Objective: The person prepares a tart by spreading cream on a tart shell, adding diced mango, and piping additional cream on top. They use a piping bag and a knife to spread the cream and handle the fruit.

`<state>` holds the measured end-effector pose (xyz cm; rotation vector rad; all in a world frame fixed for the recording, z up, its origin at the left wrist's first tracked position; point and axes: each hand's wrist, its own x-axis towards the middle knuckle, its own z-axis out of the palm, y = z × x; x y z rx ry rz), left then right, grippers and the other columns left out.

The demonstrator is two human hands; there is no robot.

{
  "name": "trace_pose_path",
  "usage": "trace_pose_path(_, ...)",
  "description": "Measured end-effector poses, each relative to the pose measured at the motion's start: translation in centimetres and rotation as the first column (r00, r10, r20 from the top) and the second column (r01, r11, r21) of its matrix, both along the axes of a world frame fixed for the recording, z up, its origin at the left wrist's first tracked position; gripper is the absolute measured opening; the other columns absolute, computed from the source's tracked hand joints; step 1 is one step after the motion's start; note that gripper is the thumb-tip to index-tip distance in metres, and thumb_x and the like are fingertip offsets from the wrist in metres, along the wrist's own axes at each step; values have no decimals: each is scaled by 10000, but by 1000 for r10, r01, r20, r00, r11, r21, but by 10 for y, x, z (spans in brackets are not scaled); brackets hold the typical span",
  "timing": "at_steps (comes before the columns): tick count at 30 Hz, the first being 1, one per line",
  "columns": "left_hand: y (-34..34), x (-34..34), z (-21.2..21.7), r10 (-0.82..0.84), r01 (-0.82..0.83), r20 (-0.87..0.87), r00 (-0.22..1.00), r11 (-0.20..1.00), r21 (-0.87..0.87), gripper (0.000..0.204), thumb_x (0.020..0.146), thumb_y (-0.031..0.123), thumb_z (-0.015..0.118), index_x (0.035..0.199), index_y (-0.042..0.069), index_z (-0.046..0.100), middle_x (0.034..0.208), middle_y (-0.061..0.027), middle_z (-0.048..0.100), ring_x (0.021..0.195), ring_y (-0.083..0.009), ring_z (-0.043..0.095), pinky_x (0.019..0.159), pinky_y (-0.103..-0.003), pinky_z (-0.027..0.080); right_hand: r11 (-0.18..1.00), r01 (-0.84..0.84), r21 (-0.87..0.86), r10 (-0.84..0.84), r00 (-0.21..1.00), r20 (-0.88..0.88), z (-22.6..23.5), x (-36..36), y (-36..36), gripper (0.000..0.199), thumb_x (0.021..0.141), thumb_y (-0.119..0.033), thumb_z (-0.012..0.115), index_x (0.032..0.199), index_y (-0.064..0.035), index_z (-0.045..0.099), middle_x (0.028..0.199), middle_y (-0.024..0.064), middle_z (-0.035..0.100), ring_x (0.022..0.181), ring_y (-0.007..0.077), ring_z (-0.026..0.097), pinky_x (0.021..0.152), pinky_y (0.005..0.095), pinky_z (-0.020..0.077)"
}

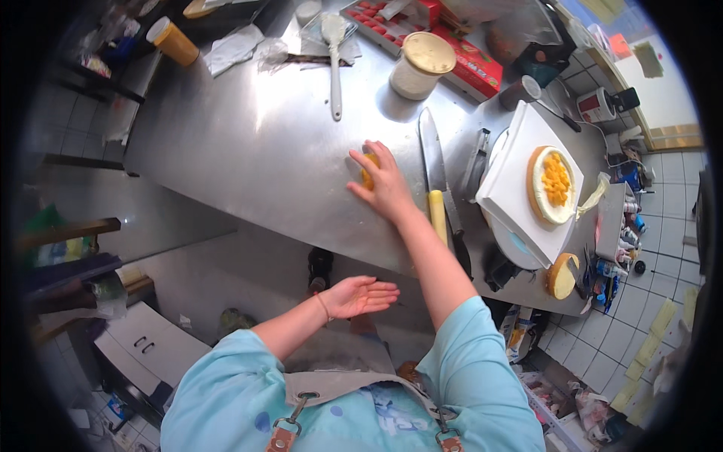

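My right hand [382, 183] lies flat on the steel counter [256, 143] with its fingers over a small pile of yellow fruit pieces [367, 170]. My left hand [360, 295] hovers open, palm up, below the counter's near edge and holds nothing. Just right of my right hand lies a long knife with a yellow handle [433, 169]. Farther right, a round cake topped with cream and yellow fruit [553, 184] sits on a white square board [512, 192].
A white spatula [334, 60], a lidded tub [419, 66] and a red box [467, 60] are at the counter's far side. An orange-lidded jar [172, 41] stands far left. A sponge cake layer [561, 276] and several small bottles [621, 241] lie at the right.
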<state>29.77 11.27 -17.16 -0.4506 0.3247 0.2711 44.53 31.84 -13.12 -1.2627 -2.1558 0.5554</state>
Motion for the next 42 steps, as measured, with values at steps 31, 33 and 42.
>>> trace_pose_path(31,34,6,-23,-30,53,-131,991,982,183,569,1098,306,380,1491,-106,372,1515,-258,451,1419,-390,455,1191,-502,410,866,-174,-469,-123,835,-537,3,13,-82,259,1038,-155,548,1084,28,726,1151,152,731,1098,256,694,964,351,531)
trace_pose_path(33,16,3,-51,199,-219,181,963,970,102,560,1099,321,390,1489,-81,396,1480,-251,493,1400,-372,483,1178,-479,433,842,-248,-480,-25,869,-494,2,15,-124,220,1009,-133,572,1044,25,721,1103,175,730,1057,278,705,927,377,551)
trace_pose_path(42,23,10,1,149,51,-263,953,778,626,479,1095,254,361,1362,-99,543,1383,-219,597,1279,-296,597,1071,-395,508,975,99,-199,-178,883,-435,7,-9,-204,164,805,-4,717,968,14,714,1082,146,703,1005,314,677,897,399,550)
